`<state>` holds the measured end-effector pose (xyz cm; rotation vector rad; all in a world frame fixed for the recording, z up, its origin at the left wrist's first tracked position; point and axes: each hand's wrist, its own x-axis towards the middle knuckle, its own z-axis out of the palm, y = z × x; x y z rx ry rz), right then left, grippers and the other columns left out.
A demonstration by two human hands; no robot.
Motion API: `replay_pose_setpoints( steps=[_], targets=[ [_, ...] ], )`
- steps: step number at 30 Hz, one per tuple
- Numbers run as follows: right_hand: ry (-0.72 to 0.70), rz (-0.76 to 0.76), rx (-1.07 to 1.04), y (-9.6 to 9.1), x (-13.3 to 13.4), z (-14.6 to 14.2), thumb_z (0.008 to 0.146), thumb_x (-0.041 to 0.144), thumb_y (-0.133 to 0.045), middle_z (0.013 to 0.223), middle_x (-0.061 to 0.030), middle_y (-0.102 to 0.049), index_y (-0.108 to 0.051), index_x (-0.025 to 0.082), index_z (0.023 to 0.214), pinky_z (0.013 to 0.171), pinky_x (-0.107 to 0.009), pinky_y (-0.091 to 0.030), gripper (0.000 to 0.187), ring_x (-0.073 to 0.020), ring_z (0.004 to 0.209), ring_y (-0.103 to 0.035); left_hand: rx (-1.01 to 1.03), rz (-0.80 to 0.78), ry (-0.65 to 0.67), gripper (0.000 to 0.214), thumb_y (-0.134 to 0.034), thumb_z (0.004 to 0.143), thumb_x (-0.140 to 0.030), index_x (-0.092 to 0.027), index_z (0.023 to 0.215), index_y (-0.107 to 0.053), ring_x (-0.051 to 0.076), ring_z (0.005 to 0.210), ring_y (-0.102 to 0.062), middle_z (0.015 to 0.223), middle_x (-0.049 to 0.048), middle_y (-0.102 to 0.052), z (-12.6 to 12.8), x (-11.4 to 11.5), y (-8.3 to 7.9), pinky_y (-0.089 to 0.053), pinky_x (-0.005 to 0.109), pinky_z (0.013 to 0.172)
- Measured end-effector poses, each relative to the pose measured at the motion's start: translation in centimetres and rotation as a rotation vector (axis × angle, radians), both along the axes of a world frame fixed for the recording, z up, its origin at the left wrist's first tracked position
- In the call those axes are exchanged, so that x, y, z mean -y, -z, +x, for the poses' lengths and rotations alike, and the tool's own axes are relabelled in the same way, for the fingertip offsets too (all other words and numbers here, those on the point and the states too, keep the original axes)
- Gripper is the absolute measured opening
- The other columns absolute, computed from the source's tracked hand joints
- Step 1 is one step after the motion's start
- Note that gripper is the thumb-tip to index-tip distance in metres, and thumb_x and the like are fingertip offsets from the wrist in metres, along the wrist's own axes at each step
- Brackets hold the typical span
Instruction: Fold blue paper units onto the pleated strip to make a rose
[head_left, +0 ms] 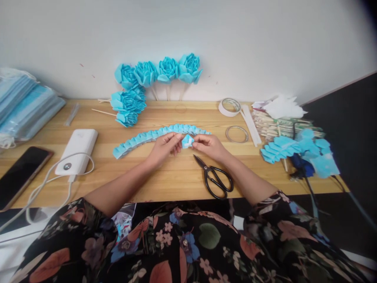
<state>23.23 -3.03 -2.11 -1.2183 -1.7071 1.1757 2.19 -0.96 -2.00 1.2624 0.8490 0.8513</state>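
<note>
Between my two hands is a small folded blue petal with a white patch on it. My left hand pinches its left edge, the fingers curled. My right hand grips the right edge between thumb and forefinger. Just beyond my hands a curved row of folded blue petals lies on the table, its right end partly hidden behind my right hand. Black-handled scissors rest below my right hand, blades closed and pointing up and left.
Blue flowers on sticks lean against the wall and lie at back left. Tape rolls, sticks and more blue petals are on the right. A power bank with a cable, a phone and packed masks occupy the left.
</note>
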Motion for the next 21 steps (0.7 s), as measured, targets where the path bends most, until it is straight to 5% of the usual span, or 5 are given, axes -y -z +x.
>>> replay_pose_setpoints(
  steps=[13,21],
  targets=[
    [0.009,0.052,-0.024,0.3,-0.3,0.7,0.086,0.037,-0.062,0.07,0.0002,-0.065,-0.064,0.018,0.077,0.062,-0.027,-0.039,0.021,-0.0122,0.063,-0.053,0.055,0.133,-0.138,0.052,-0.052,0.094,-0.061,-0.014,0.082,-0.068,0.009,0.05,-0.051,0.062,0.001,-0.058,0.1,-0.2,0.6,-0.036,0.02,0.044],
    [0.011,0.054,-0.074,0.4,-0.4,0.8,0.087,0.038,-0.063,0.064,0.0011,-0.065,-0.063,0.018,0.071,0.059,-0.025,-0.039,0.026,-0.0108,0.057,-0.052,-0.176,0.708,-0.166,0.043,-0.05,0.098,-0.052,-0.014,0.091,-0.068,0.01,0.055,-0.049,0.063,-0.001,-0.057,-0.8,-0.6,0.4,-0.041,0.024,0.057]
  ],
)
